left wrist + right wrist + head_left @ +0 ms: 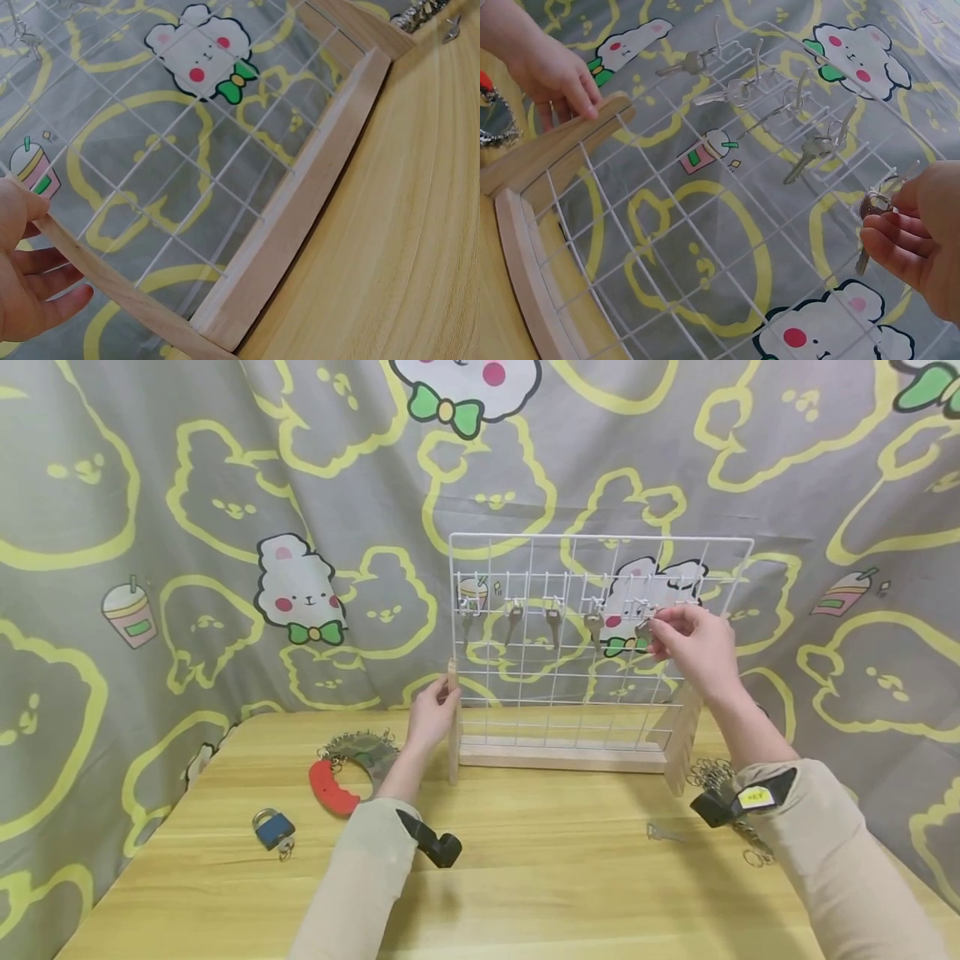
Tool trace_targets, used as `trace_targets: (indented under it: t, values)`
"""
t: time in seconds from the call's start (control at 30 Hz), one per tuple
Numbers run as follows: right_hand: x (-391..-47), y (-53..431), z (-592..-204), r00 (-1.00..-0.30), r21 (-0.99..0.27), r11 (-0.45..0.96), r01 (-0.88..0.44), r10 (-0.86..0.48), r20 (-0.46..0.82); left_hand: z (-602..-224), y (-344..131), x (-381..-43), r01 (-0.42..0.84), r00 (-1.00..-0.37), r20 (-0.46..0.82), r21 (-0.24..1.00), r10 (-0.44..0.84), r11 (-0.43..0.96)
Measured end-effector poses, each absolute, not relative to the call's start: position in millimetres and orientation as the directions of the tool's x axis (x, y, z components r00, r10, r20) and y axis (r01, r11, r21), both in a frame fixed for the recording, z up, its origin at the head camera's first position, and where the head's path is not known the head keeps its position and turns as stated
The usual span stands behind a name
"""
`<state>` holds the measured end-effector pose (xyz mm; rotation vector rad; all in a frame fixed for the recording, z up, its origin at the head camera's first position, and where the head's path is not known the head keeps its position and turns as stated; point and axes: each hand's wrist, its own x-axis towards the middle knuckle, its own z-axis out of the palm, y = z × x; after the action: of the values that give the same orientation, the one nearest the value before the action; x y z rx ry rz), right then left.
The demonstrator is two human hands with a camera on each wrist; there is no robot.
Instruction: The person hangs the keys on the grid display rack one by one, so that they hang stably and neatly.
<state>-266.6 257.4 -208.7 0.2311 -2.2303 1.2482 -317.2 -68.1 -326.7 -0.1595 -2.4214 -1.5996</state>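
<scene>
A white wire grid rack [570,693] stands upright on a wooden base. My left hand [433,714] grips its left wooden upright [112,281], thumb on the near side and fingers behind. At the upper right of the grid, my right hand [697,647] pinches a key [875,204] by its head, at a hook; the fingers partly cover the key and hook. Several other keys hang from hooks in a row to the left, among them a key [810,156] on the neighbouring hook. A loose key [663,833] lies on the table in front of the rack's right side.
On the table's left lie a blue padlock [274,829] with a small key at it, and a ring-shaped red and camouflage piece [330,787] edged with small metal rings. A heap of metal rings [712,772] lies right, partly under the right forearm. A patterned curtain [225,610] hangs behind.
</scene>
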Motion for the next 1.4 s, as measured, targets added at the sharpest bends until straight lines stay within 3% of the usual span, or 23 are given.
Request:
trace_targets:
  t: [0.33,0.67,0.9,1.4]
  values:
    - [-256,271,-239,-0.88,-0.778,0.518,-0.357,0.091,0.465,-327,-67,-315,0.213,-0.968,0.248,0.894,-0.041,0.396]
    - [-229,285,-290,-0.918,-0.74,0.58,-0.34,-0.032,0.396,-325,-67,-315,0.204,-0.971,0.237,0.899,-0.038,0.387]
    - [-213,297,-327,-0.956,-0.711,0.645,-0.281,-0.121,0.268,-325,-67,-316,0.209,-0.969,0.245,0.896,-0.042,0.391]
    - [-202,320,-389,-0.956,-0.78,0.58,-0.235,-0.282,0.078,-325,-67,-316,0.203,-0.97,0.237,0.903,-0.046,0.378]
